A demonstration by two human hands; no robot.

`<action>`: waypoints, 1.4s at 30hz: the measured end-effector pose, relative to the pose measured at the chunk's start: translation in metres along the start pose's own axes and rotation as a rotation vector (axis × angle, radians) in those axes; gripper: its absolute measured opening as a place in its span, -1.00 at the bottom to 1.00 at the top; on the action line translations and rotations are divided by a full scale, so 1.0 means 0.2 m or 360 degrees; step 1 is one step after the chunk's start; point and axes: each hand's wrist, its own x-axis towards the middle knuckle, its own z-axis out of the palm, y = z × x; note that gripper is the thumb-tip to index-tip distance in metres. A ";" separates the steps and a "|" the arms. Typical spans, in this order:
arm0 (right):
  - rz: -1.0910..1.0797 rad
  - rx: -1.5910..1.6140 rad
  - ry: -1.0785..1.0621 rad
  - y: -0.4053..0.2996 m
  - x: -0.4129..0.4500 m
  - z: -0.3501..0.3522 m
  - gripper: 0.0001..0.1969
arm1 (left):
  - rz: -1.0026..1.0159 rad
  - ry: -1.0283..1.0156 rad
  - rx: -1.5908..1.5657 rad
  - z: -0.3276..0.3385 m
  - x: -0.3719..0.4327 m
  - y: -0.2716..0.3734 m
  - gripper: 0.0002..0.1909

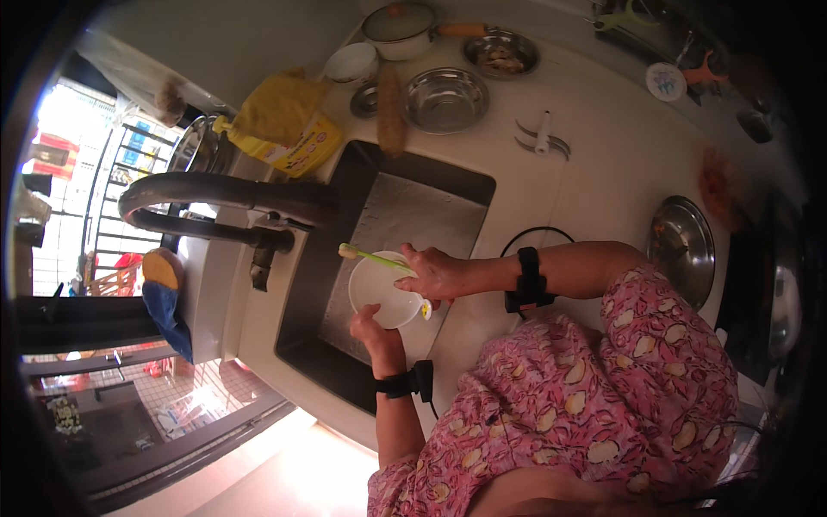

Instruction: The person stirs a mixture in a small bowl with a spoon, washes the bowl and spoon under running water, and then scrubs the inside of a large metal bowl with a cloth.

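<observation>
Over the steel sink point(413, 194), my left hand point(375, 333) grips a white bowl point(381, 294) at its near-left rim, with the thumb inside. A small tab point(426, 309) with a yellow print sticks out at the bowl's edge beside my right hand. My right hand point(433, 274) is closed on a green-handled toothbrush point(378, 260). The brush lies across the bowl, and its pale bristle head point(347, 251) reaches past the far rim. Some right fingers are hidden behind the bowl's edge. A dark curved faucet point(194, 187) stands beyond the sink.
A yellow detergent bottle point(310, 145) under a yellow cloth point(278, 106) stands by the sink corner. Nearby are a steel bowl point(446, 100), a brown elongated object point(389, 110) and a lidded pot point(400, 42). A white-handled tool with curved metal blades point(544, 132) lies on the counter.
</observation>
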 end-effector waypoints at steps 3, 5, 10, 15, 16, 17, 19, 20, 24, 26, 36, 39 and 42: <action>0.0055 0.0064 -0.0057 -0.01 -0.03 -0.07 -0.54 | -0.0416 -0.0130 -0.0349 -0.02 0.03 0.05 -0.66; 0.0008 0.0096 -0.0031 0.01 -0.02 -0.12 -0.52 | -0.0543 -0.0178 -0.0571 0.06 -0.02 0.13 -0.60; 0.0053 0.0034 0.0084 -0.05 -0.02 -0.29 -0.52 | -0.0644 -0.0006 -0.0512 0.01 -0.06 0.15 -0.57; -0.0141 0.0712 -0.0107 -0.05 -0.05 -0.55 -0.55 | -0.0150 -0.0233 -0.0067 -0.14 -0.10 0.06 -0.61; -0.0033 0.0835 -0.0077 -0.04 -0.06 -0.56 -0.75 | -0.0145 -0.0268 -0.0090 -0.14 -0.10 0.06 -0.60; -0.0029 0.0834 -0.0030 0.05 -0.08 -0.56 -0.75 | -0.0143 -0.0294 -0.0113 -0.15 -0.11 0.05 -0.59; -0.0837 -0.2194 -0.0028 0.21 -0.13 -0.58 -0.89 | 0.0753 -0.0124 0.1286 -0.19 -0.14 0.05 -0.59; -0.0822 -0.2037 0.0157 0.24 -0.16 -0.61 -0.90 | 0.0770 -0.0136 0.1221 -0.19 -0.15 0.06 -0.60; -0.0228 -0.1612 0.0288 0.08 -0.37 -0.83 -0.86 | 0.0563 -0.0159 0.0796 -0.23 -0.17 0.05 -0.65; -0.0127 -0.1672 0.0305 0.07 -0.52 -1.00 -0.79 | 0.0559 -0.0206 0.0728 -0.28 -0.14 0.04 -0.66; 0.0723 -0.0894 0.0869 -0.03 -0.58 -1.47 -0.78 | 0.0298 -0.0331 0.0438 -0.29 0.06 0.03 -0.64; 0.0678 -0.1143 0.1144 0.05 -0.36 -1.55 -0.81 | 0.0631 -0.0419 0.1209 -0.23 0.03 0.14 -0.64; 0.0343 -0.1416 0.1354 0.08 -0.17 -1.69 -0.81 | 0.0744 -0.0498 0.1582 -0.19 -0.01 0.28 -0.62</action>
